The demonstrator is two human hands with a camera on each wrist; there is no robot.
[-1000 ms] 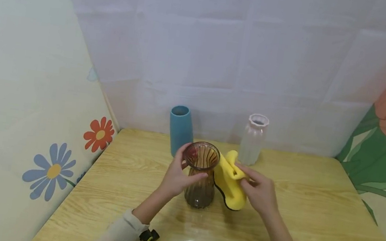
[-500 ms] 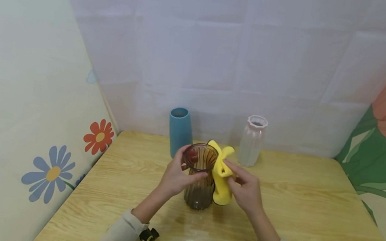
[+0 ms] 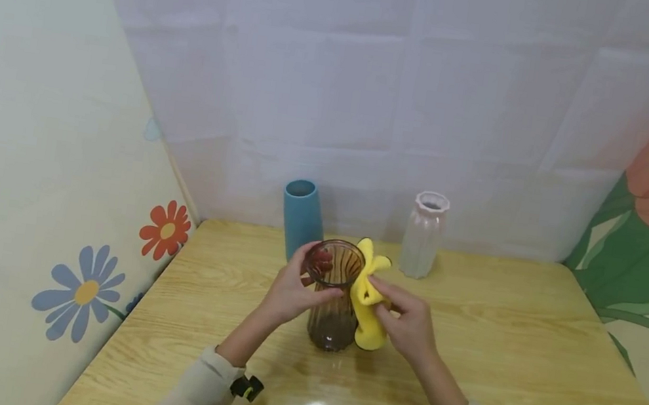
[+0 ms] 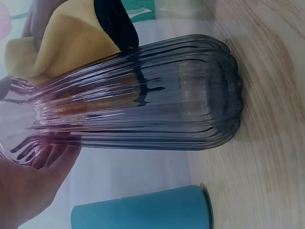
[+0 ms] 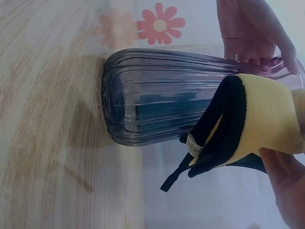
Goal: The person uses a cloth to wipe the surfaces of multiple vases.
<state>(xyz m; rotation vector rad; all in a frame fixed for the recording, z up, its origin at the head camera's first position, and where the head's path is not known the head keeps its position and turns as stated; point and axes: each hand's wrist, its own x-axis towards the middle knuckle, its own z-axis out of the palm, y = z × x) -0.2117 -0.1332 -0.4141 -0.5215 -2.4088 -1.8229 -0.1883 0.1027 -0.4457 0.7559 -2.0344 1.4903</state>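
A ribbed, see-through glass vase [image 3: 333, 327], purple-brown with a flared rim, stands upright on the wooden table. My left hand [image 3: 287, 297] grips it round the neck, thumb in front and fingers behind. In my right hand [image 3: 412, 323] is a bunched yellow cloth [image 3: 369, 328], pinched between thumb and fingers against the vase's right side. The right wrist view shows the black edging [image 5: 231, 124] of the cloth and a small white label [image 5: 193, 145]. Through the glass in the left wrist view, the cloth shows behind the vase body [image 4: 181, 105].
Behind the glass vase to the left stands a blue vase [image 3: 302, 217]. A white vase [image 3: 423, 239] with a scalloped rim is at the back right. A pale sheet [image 3: 326, 93] hangs behind the wooden table [image 3: 504, 335], with flower-printed panels [image 3: 11, 154] at the sides.
My right hand has moved left with the yellow cloth, bringing it up against the glass vase's side, then slightly lower. My left hand keeps its grip on the vase's neck.
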